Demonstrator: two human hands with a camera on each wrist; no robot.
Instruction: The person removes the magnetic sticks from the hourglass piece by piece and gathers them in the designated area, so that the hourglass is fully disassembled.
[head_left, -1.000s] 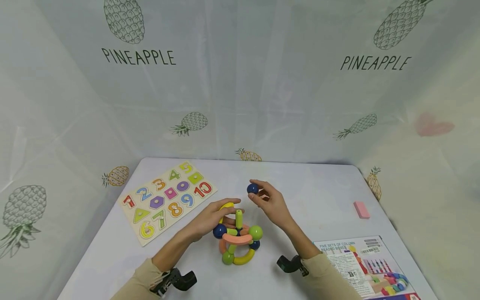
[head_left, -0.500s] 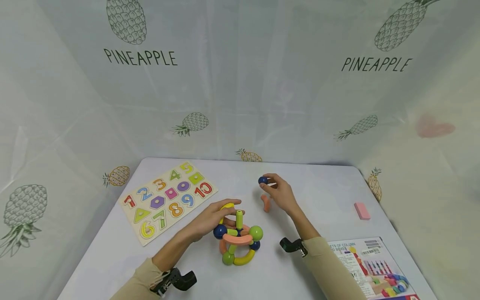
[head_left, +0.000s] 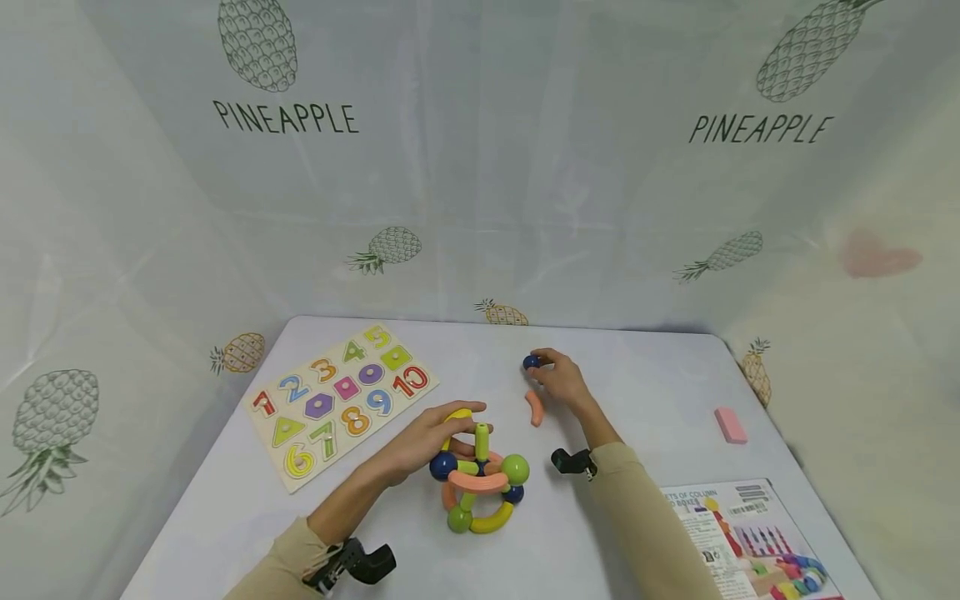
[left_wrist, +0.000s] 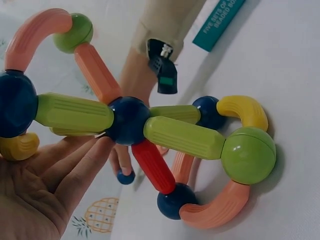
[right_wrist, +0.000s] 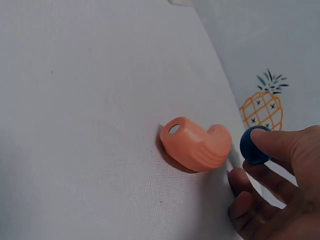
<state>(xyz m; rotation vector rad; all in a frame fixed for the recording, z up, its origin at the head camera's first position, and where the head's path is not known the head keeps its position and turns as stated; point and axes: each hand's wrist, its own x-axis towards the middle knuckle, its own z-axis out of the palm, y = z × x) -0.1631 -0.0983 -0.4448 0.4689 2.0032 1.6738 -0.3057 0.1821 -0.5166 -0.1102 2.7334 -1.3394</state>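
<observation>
Pinching small dark-blue ball (head_left: 531,362) just beyond loose peach curved rod (head_left: 535,409): right hand (head_left: 562,380). Left hand (head_left: 420,439): fingers curled round multicoloured ball-and-rod structure (head_left: 478,482) on desk (head_left: 645,383). Red rod (left_wrist: 154,167) visible only from left wrist; end hole (right_wrist: 174,129) in peach rod, only from right.

A right hand (head_left: 561,379) is partly covering a blue ball (right_wrist: 251,155); a sleeve (head_left: 647,512) is hiding a printed package's corner; its small print is blurring past reading.

Cloth-walled tabletop booth (head_left: 150,208), pineapple-print sheets (head_left: 480,175), white table (head_left: 645,383), number puzzle board (head_left: 337,406)
</observation>
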